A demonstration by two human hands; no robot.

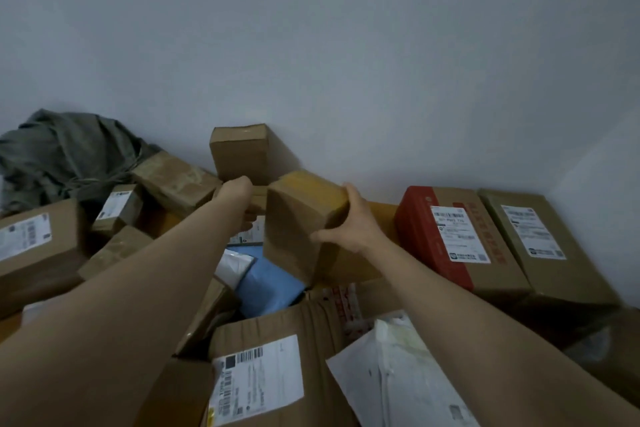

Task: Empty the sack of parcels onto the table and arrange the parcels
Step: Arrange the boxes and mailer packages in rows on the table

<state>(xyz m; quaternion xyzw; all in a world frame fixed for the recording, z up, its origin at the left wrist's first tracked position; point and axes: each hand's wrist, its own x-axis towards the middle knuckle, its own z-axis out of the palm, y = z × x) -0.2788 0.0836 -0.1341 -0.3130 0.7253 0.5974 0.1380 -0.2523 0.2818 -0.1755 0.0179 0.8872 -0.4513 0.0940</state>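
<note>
My right hand point(349, 222) grips a plain brown cardboard parcel point(298, 218) by its right side and holds it tilted above the heap. My left hand point(239, 196) reaches to the far middle and curls round a small brown box point(258, 201) just left of that parcel; its fingers are mostly hidden. An upright brown box point(239, 152) stands against the wall behind both hands. The grey-green sack point(65, 152) lies crumpled at the far left. Several labelled parcels cover the table.
A red box point(436, 236) and a long brown box point(540, 239) lie side by side at the right. A blue mailer point(266, 281) and white mailers point(398, 378) sit among cartons in the near middle. A white wall closes off the far side.
</note>
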